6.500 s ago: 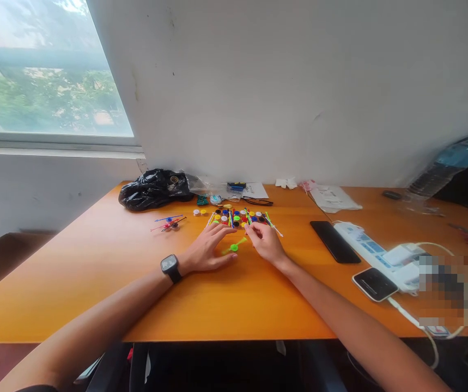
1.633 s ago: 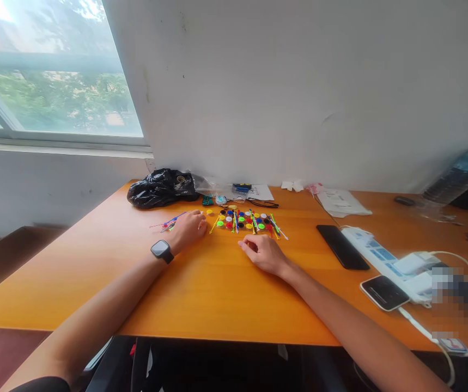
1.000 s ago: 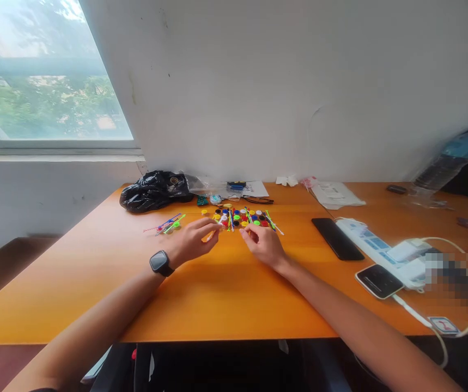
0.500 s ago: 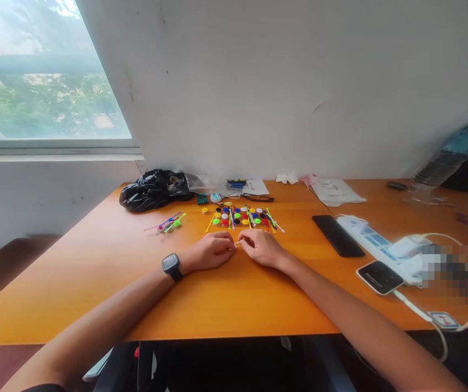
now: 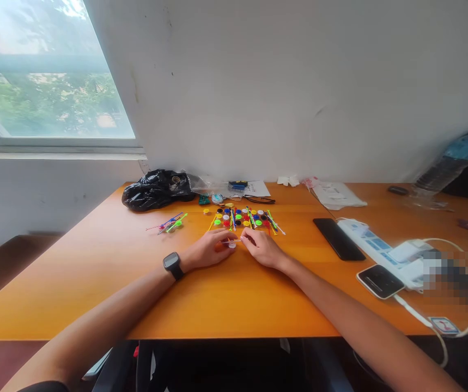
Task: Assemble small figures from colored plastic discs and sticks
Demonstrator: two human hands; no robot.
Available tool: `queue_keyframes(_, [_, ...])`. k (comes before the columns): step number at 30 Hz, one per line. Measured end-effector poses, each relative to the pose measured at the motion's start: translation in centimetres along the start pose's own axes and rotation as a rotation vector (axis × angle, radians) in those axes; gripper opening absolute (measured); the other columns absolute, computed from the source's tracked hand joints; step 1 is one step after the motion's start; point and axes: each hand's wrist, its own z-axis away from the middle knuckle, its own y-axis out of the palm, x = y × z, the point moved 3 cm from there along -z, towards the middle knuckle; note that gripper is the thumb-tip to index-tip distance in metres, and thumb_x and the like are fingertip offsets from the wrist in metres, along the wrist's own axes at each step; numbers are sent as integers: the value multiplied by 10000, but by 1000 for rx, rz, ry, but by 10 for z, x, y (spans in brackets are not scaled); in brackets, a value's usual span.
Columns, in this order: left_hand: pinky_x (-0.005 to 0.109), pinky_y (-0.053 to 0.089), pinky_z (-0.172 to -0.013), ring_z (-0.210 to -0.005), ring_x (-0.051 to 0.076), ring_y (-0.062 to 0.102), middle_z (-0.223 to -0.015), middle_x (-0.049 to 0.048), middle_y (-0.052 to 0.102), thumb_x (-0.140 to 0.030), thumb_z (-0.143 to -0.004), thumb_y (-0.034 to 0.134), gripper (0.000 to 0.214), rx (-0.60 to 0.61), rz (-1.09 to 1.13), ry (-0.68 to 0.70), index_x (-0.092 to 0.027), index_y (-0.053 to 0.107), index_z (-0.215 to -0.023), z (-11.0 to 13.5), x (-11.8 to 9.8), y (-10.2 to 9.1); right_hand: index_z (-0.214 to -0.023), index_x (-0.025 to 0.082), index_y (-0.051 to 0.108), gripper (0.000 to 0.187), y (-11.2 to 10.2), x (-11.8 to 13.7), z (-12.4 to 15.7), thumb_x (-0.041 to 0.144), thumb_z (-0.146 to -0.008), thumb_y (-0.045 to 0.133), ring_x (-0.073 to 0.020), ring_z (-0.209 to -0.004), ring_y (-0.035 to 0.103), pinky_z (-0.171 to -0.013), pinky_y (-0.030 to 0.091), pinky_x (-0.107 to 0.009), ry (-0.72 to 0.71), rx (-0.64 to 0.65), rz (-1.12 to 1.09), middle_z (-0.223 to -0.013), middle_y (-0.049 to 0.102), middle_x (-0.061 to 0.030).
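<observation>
Fingertips meet: left hand [image 5: 207, 253] pinches small pale plastic disc [image 5: 231, 245], right hand [image 5: 263, 249] thin white plastic stick [image 5: 237, 240]; bracing wrists on orange worktop [image 5: 217, 305] aids alignment.

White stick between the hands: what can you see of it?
The white stick is thin and short and looks like plastic. It lies nearly level, just above the orange table, pinched between the fingertips of the left hand and the right hand. A small pale disc seems to sit on it near the left fingertips, but it is too small to tell how. The coloured pieces lie behind it, apart.
</observation>
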Motion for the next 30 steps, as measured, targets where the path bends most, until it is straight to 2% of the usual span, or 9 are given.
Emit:
queue_keyframes(4, [283, 581, -774, -835, 168, 687, -948, 52, 744, -276, -985, 687, 93, -16, 7, -1, -209, 720, -1040, 0, 3, 0, -823, 198, 549, 282, 1, -4, -1, 317, -1077, 530, -166, -671, 523, -617, 322, -264, 16, -6, -56, -736, 586, 21])
queue_keyframes(8, [266, 568, -752, -806, 156, 681, -912, 51, 743, -274, -984, 697, 83, -16, 25, 9, -197, 727, -978, 0, 3, 0, -832, 190, 587, 264, 2, -6, -2, 325, -1059, 568, -163, -682, 530, -618, 328, -257, 48, 27, -55, -752, 607, 19])
queue_keyframes(14, [283, 589, -775, -833, 168, 714, -970, 75, 773, -290, -1020, 656, 150, 3, 9, 50, -203, 768, -972, -1, -1, 0, -824, 189, 596, 250, 3, -6, -1, 296, -1049, 603, -159, -670, 543, -597, 317, -255, 45, 58, 4, -747, 622, 18])
queue_keyframes(18, [310, 601, -825, -891, 189, 744, -1029, 81, 787, -316, -1055, 594, 243, 33, -169, 95, -221, 806, -987, 4, -6, 4, -831, 186, 606, 223, 3, -5, 0, 266, -1038, 627, -160, -674, 552, -602, 324, -256, 48, 50, 21, -758, 633, 12])
queue_keyframes(22, [325, 596, -814, -882, 198, 741, -1005, 74, 782, -327, -1050, 591, 244, 45, -309, 98, -236, 809, -991, 7, -7, 8, -838, 187, 607, 207, 3, -4, 0, 253, -1026, 660, -157, -673, 552, -607, 329, -254, 47, 43, 29, -770, 644, 12])
queue_keyframes(27, [341, 574, -813, -911, 213, 705, -977, 71, 753, -305, -1014, 640, 137, 56, -241, 88, -229, 751, -1041, 6, -3, 7, -870, 191, 630, 158, 2, -5, -2, 247, -1018, 642, -168, -701, 570, -623, 371, -258, -8, 1, -8, -810, 652, -3])
queue_keyframes(30, [375, 566, -876, -980, 240, 675, -1041, 84, 745, -324, -981, 707, 186, -18, -174, 60, -220, 714, -1135, 4, -2, 1, -884, 191, 632, 197, 0, -5, -4, 309, -1039, 600, -174, -685, 579, -630, 418, -271, -48, -73, -85, -887, 676, -33])
